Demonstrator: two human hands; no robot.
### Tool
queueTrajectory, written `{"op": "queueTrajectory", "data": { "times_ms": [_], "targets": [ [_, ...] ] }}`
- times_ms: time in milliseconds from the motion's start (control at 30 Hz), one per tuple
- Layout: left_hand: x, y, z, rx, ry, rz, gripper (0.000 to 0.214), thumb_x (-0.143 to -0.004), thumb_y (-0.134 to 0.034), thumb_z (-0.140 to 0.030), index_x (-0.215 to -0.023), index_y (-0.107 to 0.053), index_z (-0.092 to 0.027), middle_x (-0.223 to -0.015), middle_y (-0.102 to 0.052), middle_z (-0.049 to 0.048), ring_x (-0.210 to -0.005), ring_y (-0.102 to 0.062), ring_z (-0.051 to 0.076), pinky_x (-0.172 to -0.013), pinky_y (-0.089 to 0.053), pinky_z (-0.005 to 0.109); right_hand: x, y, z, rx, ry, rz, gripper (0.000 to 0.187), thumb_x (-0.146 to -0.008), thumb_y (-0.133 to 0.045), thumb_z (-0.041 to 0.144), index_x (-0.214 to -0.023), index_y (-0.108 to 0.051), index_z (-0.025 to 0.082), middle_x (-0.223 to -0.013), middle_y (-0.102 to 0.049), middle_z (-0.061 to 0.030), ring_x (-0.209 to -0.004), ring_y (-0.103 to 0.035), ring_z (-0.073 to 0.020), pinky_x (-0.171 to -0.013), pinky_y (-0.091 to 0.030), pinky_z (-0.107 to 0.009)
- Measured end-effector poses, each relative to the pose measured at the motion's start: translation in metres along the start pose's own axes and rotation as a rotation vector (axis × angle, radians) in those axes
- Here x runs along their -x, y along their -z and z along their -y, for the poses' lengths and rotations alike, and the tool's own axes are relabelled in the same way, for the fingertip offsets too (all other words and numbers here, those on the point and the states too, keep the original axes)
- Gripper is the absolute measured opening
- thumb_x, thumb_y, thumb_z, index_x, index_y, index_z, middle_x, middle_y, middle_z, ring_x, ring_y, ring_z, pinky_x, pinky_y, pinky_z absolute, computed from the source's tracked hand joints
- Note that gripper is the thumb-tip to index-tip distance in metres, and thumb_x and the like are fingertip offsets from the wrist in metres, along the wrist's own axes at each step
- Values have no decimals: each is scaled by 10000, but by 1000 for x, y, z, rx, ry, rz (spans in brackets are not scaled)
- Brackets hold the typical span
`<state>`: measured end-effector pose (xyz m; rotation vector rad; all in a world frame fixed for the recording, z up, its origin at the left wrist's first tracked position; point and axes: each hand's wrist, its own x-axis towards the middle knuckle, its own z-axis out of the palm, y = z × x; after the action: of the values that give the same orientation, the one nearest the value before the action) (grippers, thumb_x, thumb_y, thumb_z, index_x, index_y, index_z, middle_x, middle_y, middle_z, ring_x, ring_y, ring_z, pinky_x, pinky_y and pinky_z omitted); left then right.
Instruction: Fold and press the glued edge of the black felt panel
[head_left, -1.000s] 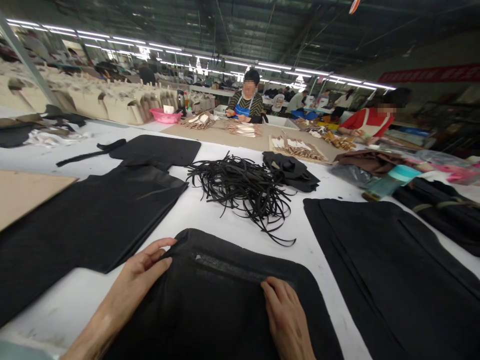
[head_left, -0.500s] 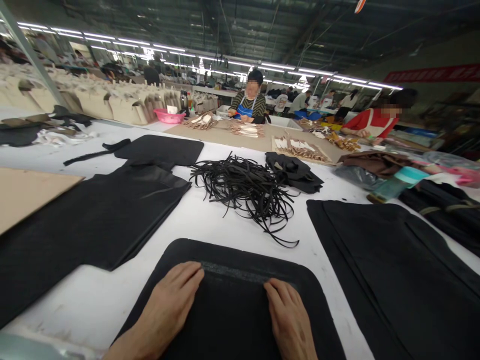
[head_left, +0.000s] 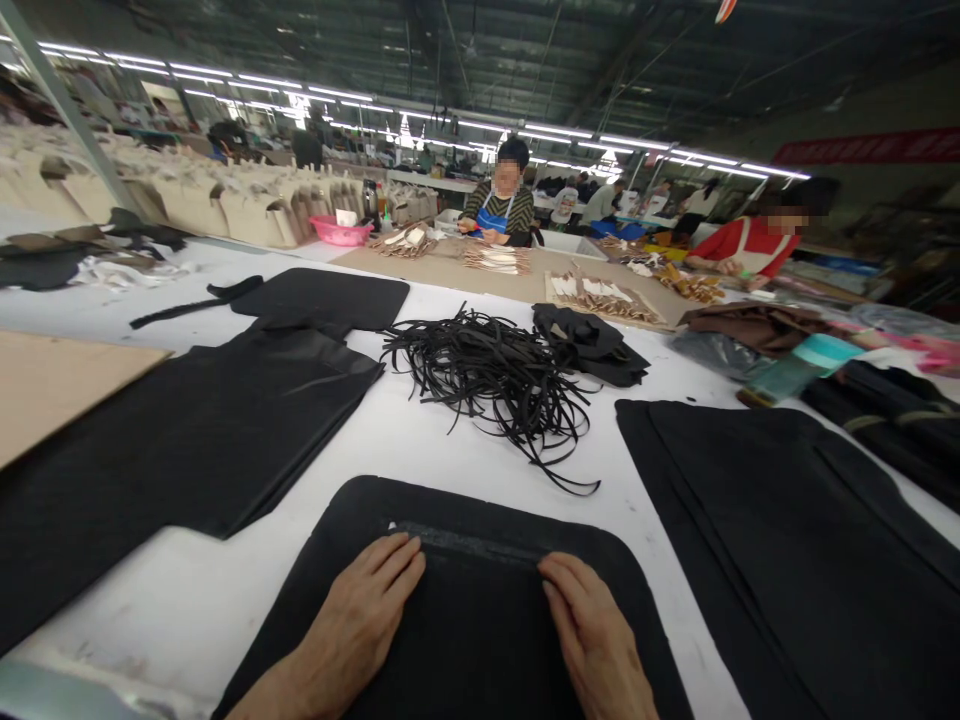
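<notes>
A black sheet panel (head_left: 360, 500) with rounded corners lies in front of me. A dull, greyish strip (head_left: 465, 540) crosses it near its far edge, with a small white speck at the left end. My left hand (head_left: 360, 610) rests palm down on the black material, its fingers stretched and close together, tips at the strip's near side. On the right, my right hand (head_left: 592, 630) lies on the same material with its fingertips by the strip's right end. Both hands are open and press from above. The left thumb is hidden.
A tangled heap of black strips (head_left: 495, 380) lies beyond the panel. Black sheets (head_left: 217, 430) are stacked left, with more black panels (head_left: 787, 530) right. A tan board (head_left: 67, 390) is at far left, a bottle (head_left: 799, 368) at right. Two co-workers sit across.
My left hand has slid slightly right and nearer to me, its fingers lying flatter, showing the white speck. The right hand has shifted a little to the right.
</notes>
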<state>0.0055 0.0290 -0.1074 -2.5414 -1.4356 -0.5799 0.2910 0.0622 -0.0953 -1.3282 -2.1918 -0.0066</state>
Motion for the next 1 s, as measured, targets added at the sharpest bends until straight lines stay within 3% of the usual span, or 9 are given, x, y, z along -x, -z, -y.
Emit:
{"op": "queueTrajectory", "data": {
  "times_ms": [200,433,667,1000],
  "targets": [
    [1,-2,1,5,12,1,449,-774,-404,-41,-1184,-530,-174,-1203,-579,50,-1082,-522,195,-924,-487,305,-7,-5,25,60,127,75,261,-876,-364,105,-1010,-572,189,-965,-600,-80,-850,-570,-227,-734,-495,-364],
    [-1,0,0,-53,-9,47,460,-770,-392,-25,-1187,-524,-164,-1219,-571,45,-1080,-523,206,-903,-511,324,-17,-23,53,52,122,151,338,-783,-387,15,-1000,-575,194,-889,-570,-65,-764,-532,-219,-679,-467,-350],
    [1,2,-2,-35,6,61,460,-760,-391,-12,-1175,-527,-156,-1204,-578,51,-1075,-525,207,-901,-518,334,-15,-36,53,141,224,132,409,-725,-417,-26,-1062,-571,151,-897,-567,-85,-778,-507,-238,-678,-450,-357],
    [-4,3,-5,3,31,-60,414,-769,-368,-18,-1090,-578,-172,-1135,-618,32,-1017,-552,192,-855,-530,315,-10,-41,52,118,169,121,401,-714,-461,-27,-1044,-576,169,-910,-579,-66,-795,-496,-232,-711,-422,-355]
  ]
}}
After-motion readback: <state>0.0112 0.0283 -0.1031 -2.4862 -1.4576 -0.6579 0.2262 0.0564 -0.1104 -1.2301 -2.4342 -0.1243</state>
